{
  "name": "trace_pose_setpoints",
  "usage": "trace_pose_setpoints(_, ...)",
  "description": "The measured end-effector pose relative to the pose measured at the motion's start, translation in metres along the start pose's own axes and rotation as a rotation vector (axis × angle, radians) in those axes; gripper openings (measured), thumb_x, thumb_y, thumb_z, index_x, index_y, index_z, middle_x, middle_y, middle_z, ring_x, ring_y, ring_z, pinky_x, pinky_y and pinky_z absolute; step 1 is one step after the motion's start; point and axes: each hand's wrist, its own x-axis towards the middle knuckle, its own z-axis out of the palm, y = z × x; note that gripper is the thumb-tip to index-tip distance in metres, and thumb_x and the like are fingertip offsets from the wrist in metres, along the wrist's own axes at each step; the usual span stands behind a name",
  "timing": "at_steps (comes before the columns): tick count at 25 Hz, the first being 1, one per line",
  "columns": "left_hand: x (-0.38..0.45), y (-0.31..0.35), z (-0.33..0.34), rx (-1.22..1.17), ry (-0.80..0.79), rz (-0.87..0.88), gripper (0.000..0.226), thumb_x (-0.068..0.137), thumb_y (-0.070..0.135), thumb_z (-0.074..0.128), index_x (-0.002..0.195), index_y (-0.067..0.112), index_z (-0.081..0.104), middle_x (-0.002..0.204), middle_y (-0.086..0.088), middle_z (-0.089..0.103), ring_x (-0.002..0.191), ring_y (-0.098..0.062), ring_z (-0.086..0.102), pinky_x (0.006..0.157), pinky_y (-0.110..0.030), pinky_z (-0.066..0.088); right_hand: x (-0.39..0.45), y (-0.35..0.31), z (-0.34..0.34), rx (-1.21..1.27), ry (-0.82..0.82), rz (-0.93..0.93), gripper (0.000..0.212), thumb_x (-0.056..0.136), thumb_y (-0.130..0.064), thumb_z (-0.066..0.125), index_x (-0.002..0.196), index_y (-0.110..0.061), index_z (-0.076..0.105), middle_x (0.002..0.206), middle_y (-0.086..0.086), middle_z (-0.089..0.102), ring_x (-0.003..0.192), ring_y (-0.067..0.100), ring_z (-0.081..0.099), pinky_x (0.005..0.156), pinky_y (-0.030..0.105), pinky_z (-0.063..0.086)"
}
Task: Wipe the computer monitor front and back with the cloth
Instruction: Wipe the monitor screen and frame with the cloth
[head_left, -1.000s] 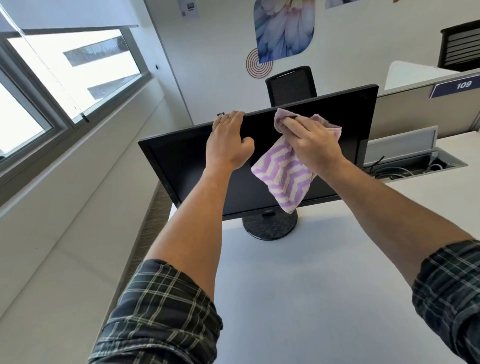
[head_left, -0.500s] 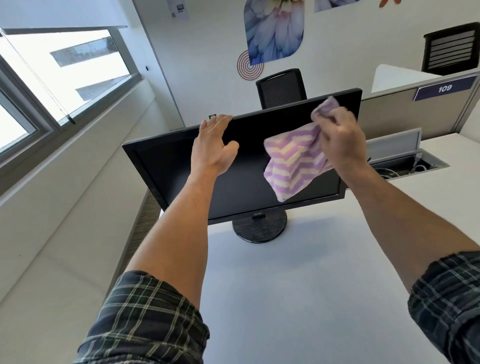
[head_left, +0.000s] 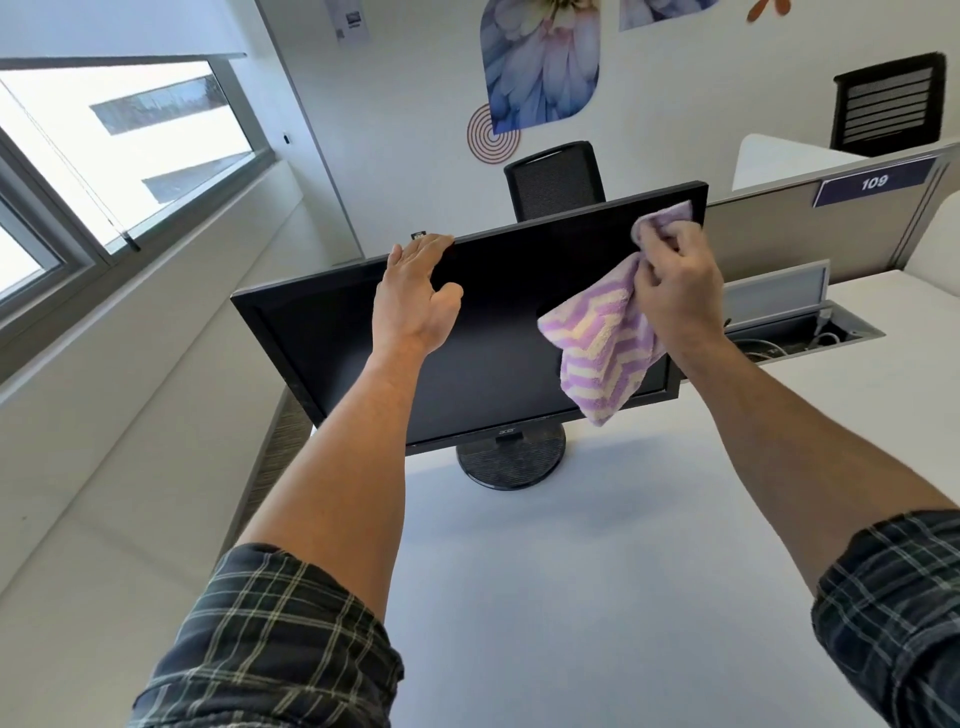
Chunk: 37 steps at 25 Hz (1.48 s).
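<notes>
A black computer monitor (head_left: 332, 332) stands on a round base (head_left: 511, 462) on the white desk, its dark screen facing me. My left hand (head_left: 415, 296) rests on the monitor's top edge near the middle, fingers over the rim. My right hand (head_left: 675, 280) grips a purple and cream zigzag cloth (head_left: 605, 353) and presses it against the screen's upper right corner. The rest of the cloth hangs down over the right part of the screen. The monitor's back is hidden.
The white desk (head_left: 571, 597) spreads out in front of the monitor. An open cable tray (head_left: 800, 332) with wires sits to the right, behind it a grey partition (head_left: 779, 228) marked 109. A black chair (head_left: 556, 179) stands beyond. A window wall runs along the left.
My right hand has swept the cloth from the screen's top middle to its upper right corner. My left hand has stayed on the top edge.
</notes>
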Motion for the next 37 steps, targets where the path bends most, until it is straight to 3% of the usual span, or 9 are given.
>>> trace_pose_setpoints(2,-0.001,-0.001,-0.003,-0.028,-0.001,0.011,0.060,0.083,0.021,0.055,0.141,0.036,0.055,0.147,0.020,0.052,0.152,-0.027,0.026,0.109,-0.047,0.044,0.000,0.005,-0.004,0.038,-0.035,-0.061,0.042,0.094,-0.008,0.060,0.135,-0.013,0.064,0.117,0.009,0.059,0.100,0.023,0.060,0.081,0.031,0.057)
trace_pose_setpoints(7,0.000,0.002,-0.002,-0.045,-0.022,0.018,0.058,0.084,0.025,0.054,0.141,0.034,0.055,0.149,0.018,0.051,0.154,-0.025,0.022,0.111,-0.046,0.043,-0.010,0.001,0.005,0.092,0.092,0.356,0.043,0.096,-0.013,0.062,0.139,-0.017,0.061,0.119,0.007,0.055,0.096,0.008,0.053,0.084,0.017,0.051)
trace_pose_setpoints(14,0.002,0.000,-0.002,-0.029,-0.032,0.014,0.060,0.084,0.024,0.053,0.143,0.034,0.053,0.150,0.016,0.049,0.154,-0.025,0.021,0.112,-0.050,0.042,-0.056,0.001,0.023,0.114,-0.108,0.137,0.031,0.090,-0.001,0.066,0.118,-0.011,0.075,0.099,0.009,0.056,0.088,0.024,0.057,0.071,0.040,0.059)
trace_pose_setpoints(18,0.001,-0.004,-0.003,-0.054,-0.031,0.002,0.062,0.081,0.025,0.052,0.142,0.034,0.054,0.149,0.017,0.051,0.154,-0.025,0.021,0.110,-0.051,0.044,-0.022,-0.005,0.009,0.191,0.142,0.421,0.042,0.091,-0.007,0.065,0.132,-0.016,0.066,0.111,0.007,0.057,0.089,0.006,0.053,0.084,0.012,0.049)
trace_pose_setpoints(20,0.001,-0.004,-0.004,-0.055,-0.040,0.006,0.063,0.080,0.025,0.051,0.142,0.034,0.054,0.149,0.016,0.051,0.153,-0.026,0.023,0.110,-0.051,0.044,-0.013,-0.018,0.013,0.177,0.151,0.502,0.042,0.092,-0.011,0.064,0.134,-0.016,0.066,0.115,0.004,0.058,0.090,0.003,0.052,0.077,0.001,0.042)
trace_pose_setpoints(22,0.001,-0.001,-0.005,-0.042,-0.047,0.004,0.063,0.080,0.025,0.051,0.142,0.033,0.054,0.149,0.015,0.051,0.153,-0.027,0.024,0.111,-0.051,0.043,-0.013,-0.042,0.025,0.246,0.122,0.403,0.040,0.091,-0.005,0.063,0.131,-0.008,0.067,0.111,0.009,0.058,0.089,0.008,0.052,0.077,0.006,0.045)
trace_pose_setpoints(26,0.002,0.000,-0.008,0.004,-0.060,0.009,0.065,0.079,0.026,0.051,0.143,0.034,0.052,0.149,0.015,0.050,0.150,-0.028,0.030,0.109,-0.052,0.044,-0.024,-0.066,0.041,0.226,-0.090,-0.139,0.039,0.087,0.008,0.061,0.123,-0.005,0.070,0.108,0.009,0.058,0.095,0.020,0.057,0.077,0.026,0.054)
trace_pose_setpoints(32,-0.006,0.003,-0.011,0.068,-0.064,0.059,0.065,0.082,0.022,0.054,0.146,0.033,0.049,0.150,0.014,0.049,0.149,-0.023,0.032,0.105,-0.042,0.046,-0.027,-0.048,0.030,0.286,0.213,0.495,0.037,0.091,-0.005,0.063,0.128,-0.002,0.067,0.116,0.013,0.056,0.096,0.011,0.055,0.085,0.000,0.042)
trace_pose_setpoints(37,-0.009,0.011,-0.016,0.106,-0.079,0.086,0.062,0.087,0.015,0.056,0.148,0.025,0.048,0.152,0.010,0.047,0.149,-0.021,0.027,0.096,-0.032,0.035,-0.040,-0.112,0.063,0.346,0.099,0.162,0.029,0.089,0.003,0.064,0.117,0.000,0.072,0.106,0.010,0.059,0.092,0.016,0.056,0.084,0.018,0.050)
